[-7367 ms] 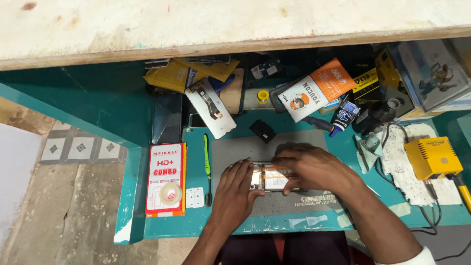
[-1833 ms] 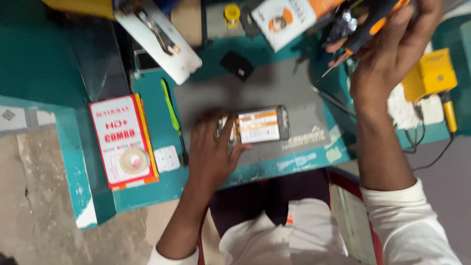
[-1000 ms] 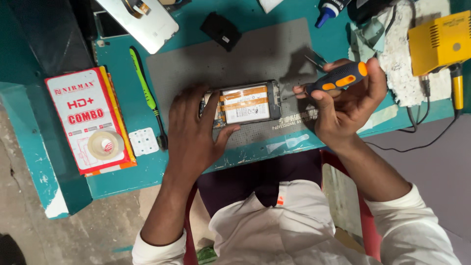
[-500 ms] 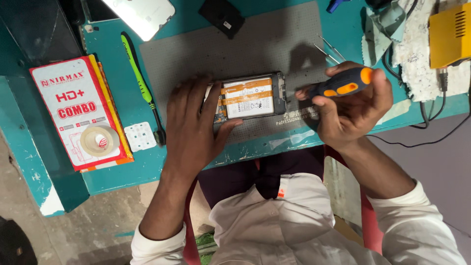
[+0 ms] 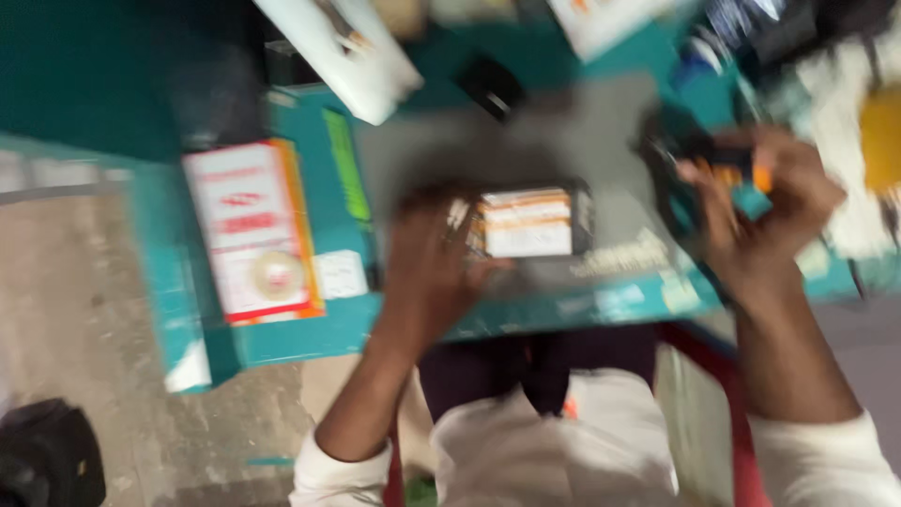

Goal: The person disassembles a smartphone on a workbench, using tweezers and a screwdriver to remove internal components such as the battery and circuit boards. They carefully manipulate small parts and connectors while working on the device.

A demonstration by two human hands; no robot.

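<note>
Teal workbench (image 5: 282, 343), blurred, one grey mat (image 5: 563, 131) on top.
Left hand (image 5: 432, 268) lies spread on one opened phone (image 5: 530, 223) at the mat's near edge; right hand (image 5: 765, 221) grips one orange-and-black screwdriver (image 5: 727, 164); beyond, one white box (image 5: 347, 52).

**Counts, blurred frame**

Two hands: left hand (image 5: 427, 268), right hand (image 5: 765, 221). One phone (image 5: 527, 222), one orange-black tool (image 5: 727, 169), one grey mat (image 5: 526, 141), one red-white box (image 5: 249, 225), one tape roll (image 5: 274, 272), one green pen (image 5: 345, 164), one white packet (image 5: 352, 56), one small black block (image 5: 490, 86), one yellow device (image 5: 882, 136) at bench's right edge.
</note>
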